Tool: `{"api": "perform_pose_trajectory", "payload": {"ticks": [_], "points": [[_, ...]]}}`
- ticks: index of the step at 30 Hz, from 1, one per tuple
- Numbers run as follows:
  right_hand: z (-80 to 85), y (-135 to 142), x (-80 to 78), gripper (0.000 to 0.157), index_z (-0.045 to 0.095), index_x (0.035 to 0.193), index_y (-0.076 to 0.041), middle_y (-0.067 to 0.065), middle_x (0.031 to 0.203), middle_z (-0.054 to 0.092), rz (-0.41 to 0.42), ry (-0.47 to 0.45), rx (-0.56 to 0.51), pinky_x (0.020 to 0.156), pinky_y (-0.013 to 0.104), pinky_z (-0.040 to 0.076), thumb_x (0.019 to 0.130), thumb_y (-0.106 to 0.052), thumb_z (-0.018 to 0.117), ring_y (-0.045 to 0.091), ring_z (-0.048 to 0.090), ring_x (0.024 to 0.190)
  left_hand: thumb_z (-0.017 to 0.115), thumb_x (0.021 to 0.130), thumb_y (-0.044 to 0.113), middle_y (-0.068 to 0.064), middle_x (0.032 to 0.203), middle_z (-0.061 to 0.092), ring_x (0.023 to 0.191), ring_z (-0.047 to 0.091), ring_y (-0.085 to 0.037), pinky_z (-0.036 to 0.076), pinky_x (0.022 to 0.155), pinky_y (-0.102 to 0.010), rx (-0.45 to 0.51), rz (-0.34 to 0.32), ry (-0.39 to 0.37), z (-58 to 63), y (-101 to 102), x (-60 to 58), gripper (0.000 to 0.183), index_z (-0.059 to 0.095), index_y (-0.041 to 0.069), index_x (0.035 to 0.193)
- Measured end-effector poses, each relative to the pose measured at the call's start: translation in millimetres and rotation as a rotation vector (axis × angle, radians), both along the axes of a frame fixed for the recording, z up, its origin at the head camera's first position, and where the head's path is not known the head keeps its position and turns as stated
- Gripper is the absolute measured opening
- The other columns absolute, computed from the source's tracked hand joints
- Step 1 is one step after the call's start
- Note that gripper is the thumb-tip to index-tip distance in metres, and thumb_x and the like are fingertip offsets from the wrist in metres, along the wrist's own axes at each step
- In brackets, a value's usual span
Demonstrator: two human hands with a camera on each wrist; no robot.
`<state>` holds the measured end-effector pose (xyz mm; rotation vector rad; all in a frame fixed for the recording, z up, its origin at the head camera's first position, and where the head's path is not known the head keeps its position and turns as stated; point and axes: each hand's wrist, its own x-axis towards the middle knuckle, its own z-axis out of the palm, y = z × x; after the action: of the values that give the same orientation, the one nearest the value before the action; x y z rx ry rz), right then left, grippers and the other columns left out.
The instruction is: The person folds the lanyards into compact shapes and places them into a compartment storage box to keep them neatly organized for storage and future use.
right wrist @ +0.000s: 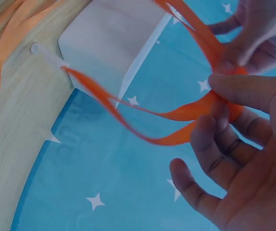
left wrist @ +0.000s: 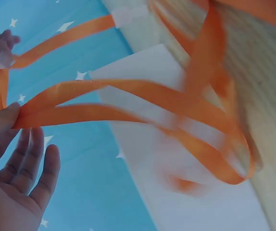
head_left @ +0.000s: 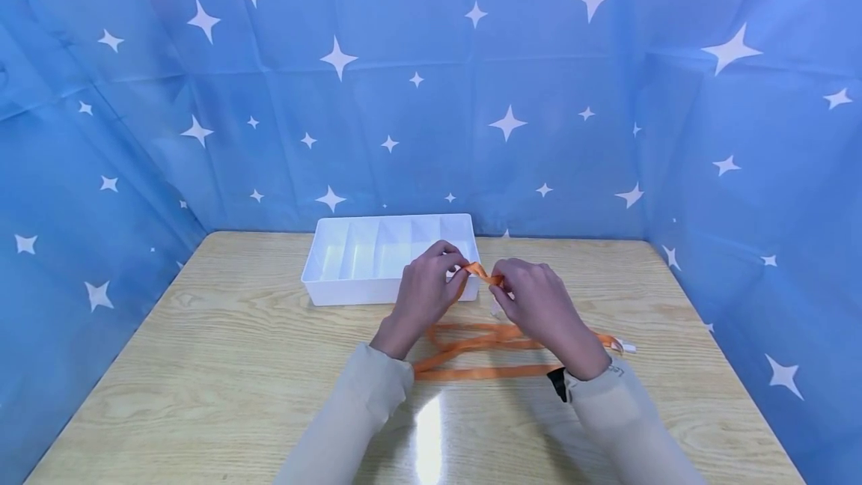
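Observation:
An orange ribbon [head_left: 483, 273] is stretched twisted between both hands, above the table. My left hand [head_left: 427, 283] pinches it between thumb and fingertip, its other fingers spread in the left wrist view. Close beside it, my right hand [head_left: 539, 302] pinches the same ribbon [right wrist: 195, 108] between thumb and index finger. Loops of ribbon [left wrist: 143, 89] hang down from the grip. A white end piece [right wrist: 49, 56] dangles from one loop. More orange ribbon [head_left: 471, 374] lies in long strands on the table under the wrists, with a white tip [head_left: 625, 346] at its right end.
A white box [head_left: 357, 292] with several compartments stands at the back of the wooden table [head_left: 222, 365], just behind the left hand. A blue curtain [head_left: 417, 118] with white stars rises behind and at both sides of the table.

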<state>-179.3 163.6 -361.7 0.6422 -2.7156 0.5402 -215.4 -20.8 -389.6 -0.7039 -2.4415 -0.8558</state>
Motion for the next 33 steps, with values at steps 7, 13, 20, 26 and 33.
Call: {"api": "perform_pose_trajectory", "payload": {"ticks": [7,13,20,26,33], "points": [[6.0,0.3,3.9,0.012,0.068,0.082,-0.009,-0.006,0.057,0.048,-0.035,-0.041,-0.041,0.043,0.027,0.035,0.089,-0.014,0.076,0.011,0.039,0.046,0.074,0.091,0.015,-0.003,0.093,0.069,0.071,0.061,-0.011,0.051,0.063,-0.019,0.067,-0.003,0.061,12.0,1.6,3.7,0.008,0.074,0.009,0.096],[11.1,-0.3,9.2,0.014,0.071,0.078,-0.01,-0.006,0.052,0.043,-0.037,-0.015,-0.04,0.042,0.027,0.029,0.09,-0.015,0.074,0.011,0.036,0.045,0.071,0.093,0.012,-0.001,0.089,0.069,0.068,0.058,-0.012,0.047,0.059,-0.017,0.094,-0.014,0.083,18.2,2.2,6.8,0.007,0.071,0.008,0.098],[14.8,-3.7,15.8,0.022,0.069,0.069,-0.013,-0.008,0.05,0.042,-0.004,-0.001,-0.109,0.045,0.027,0.03,0.089,-0.017,0.075,0.01,0.035,0.046,0.07,0.093,0.01,-0.002,0.088,0.067,0.069,0.057,-0.012,0.047,0.06,-0.017,0.108,-0.019,0.112,23.1,0.9,9.1,0.006,0.068,0.008,0.098],[13.9,-9.2,19.9,0.028,0.064,0.064,-0.017,-0.01,0.05,0.027,0.062,-0.058,-0.24,0.047,0.026,0.025,0.091,-0.016,0.073,0.009,0.026,0.045,0.067,0.092,0.005,-0.002,0.085,0.066,0.062,0.05,-0.01,0.043,0.054,-0.018,0.134,-0.034,0.111,23.7,0.0,9.1,0.005,0.065,0.006,0.096],[8.6,-13.2,21.0,0.035,0.052,0.064,-0.017,-0.007,0.06,0.037,0.123,-0.116,-0.362,0.052,0.026,0.03,0.09,-0.012,0.074,0.01,0.036,0.052,0.067,0.091,0.003,-0.003,0.079,0.067,0.059,0.051,-0.01,0.041,0.051,-0.018,0.159,-0.04,0.119,26.7,-0.2,10.5,0.01,0.061,0.006,0.097]]}}
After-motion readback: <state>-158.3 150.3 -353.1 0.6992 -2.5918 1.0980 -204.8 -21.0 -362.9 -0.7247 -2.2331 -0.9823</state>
